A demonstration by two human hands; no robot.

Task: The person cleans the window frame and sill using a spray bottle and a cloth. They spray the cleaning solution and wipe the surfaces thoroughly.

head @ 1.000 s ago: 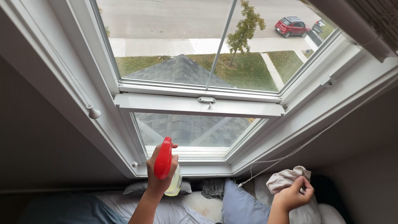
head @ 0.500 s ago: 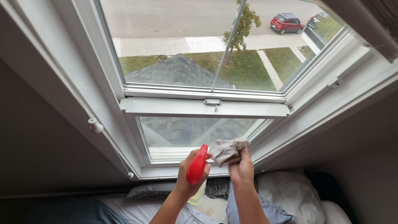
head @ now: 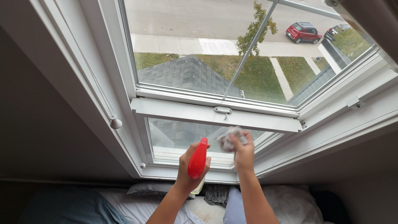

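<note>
My left hand (head: 188, 168) grips a spray bottle (head: 197, 159) with a red trigger head and pale yellow liquid, held up in front of the lower window pane (head: 182, 135). My right hand (head: 243, 153) holds a crumpled grey-white cloth (head: 229, 137) bunched in its fingers, right beside the bottle's nozzle and close to the glass. Both hands are raised just below the white sash rail (head: 215, 116) with its metal latch (head: 223, 110).
A white window frame (head: 103, 91) slopes on both sides, with a round knob (head: 115, 122) on the left. Pillows and bedding (head: 166, 195) lie below the sill. Outside are a shingled roof, grass, a small tree and a red car.
My right hand came from the lower right with the cloth to beside the bottle, then rose toward the lower pane. My left hand with the bottle moved right. The view shifted slightly.
</note>
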